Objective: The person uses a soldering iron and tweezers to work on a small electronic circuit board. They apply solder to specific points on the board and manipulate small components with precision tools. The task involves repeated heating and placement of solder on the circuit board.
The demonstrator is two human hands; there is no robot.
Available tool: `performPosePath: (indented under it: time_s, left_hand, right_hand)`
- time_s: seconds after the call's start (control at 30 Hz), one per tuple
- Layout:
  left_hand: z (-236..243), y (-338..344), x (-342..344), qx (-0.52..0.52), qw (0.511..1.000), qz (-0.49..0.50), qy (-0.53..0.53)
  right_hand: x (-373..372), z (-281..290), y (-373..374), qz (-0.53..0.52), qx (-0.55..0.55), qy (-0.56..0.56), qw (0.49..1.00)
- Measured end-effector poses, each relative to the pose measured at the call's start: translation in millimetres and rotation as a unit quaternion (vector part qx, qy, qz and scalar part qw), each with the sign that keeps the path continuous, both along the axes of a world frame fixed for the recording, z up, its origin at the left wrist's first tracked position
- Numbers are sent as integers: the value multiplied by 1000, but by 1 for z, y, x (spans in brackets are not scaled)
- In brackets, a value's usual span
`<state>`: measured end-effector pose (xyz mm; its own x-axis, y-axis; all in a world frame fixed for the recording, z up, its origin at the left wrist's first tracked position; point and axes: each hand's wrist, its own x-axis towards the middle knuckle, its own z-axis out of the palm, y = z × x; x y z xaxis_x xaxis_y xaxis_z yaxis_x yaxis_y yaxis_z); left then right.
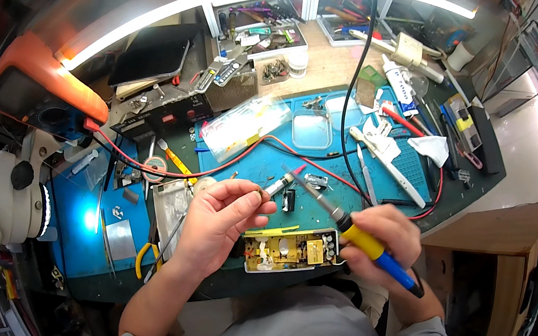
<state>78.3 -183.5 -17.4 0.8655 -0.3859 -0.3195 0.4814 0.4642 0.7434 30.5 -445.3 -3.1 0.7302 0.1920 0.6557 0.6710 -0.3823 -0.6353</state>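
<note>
Packages: a clear flat plastic bag (244,126) with pale contents lies on the blue mat (262,167); a white tube (397,80) with a blue label lies farther back on the counter (332,65).
Left hand (221,220): fingers curled, pinching a small part (259,194) at the fingertips.
Right hand (381,240): clenched around a yellow-and-blue soldering iron (351,231), tip pointing toward the small part.
Circuit board (291,250): yellow, lying in an open white case just below and between both hands.

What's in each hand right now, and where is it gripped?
Right hand grips the soldering iron by its yellow-and-blue handle. Left hand pinches a small part at its fingertips; what it is cannot be told.
</note>
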Motion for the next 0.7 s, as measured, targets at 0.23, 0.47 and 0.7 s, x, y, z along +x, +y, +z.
performPosePath:
  time_s: [0.23, 0.47, 0.7]
  left_hand:
    - [-6, -5, -4, 64, 996, 32, -51]
    - [-9, -12, -9, 102, 987, 50, -114]
    - [-9, -12, -9, 122, 985, 44, -111]
  right_hand:
    - [-22, -47, 18, -79, 94, 1, 992]
    - [-16, -44, 21, -74, 120, 31, 990]
    - [-14, -46, 19, -64, 128, 48, 989]
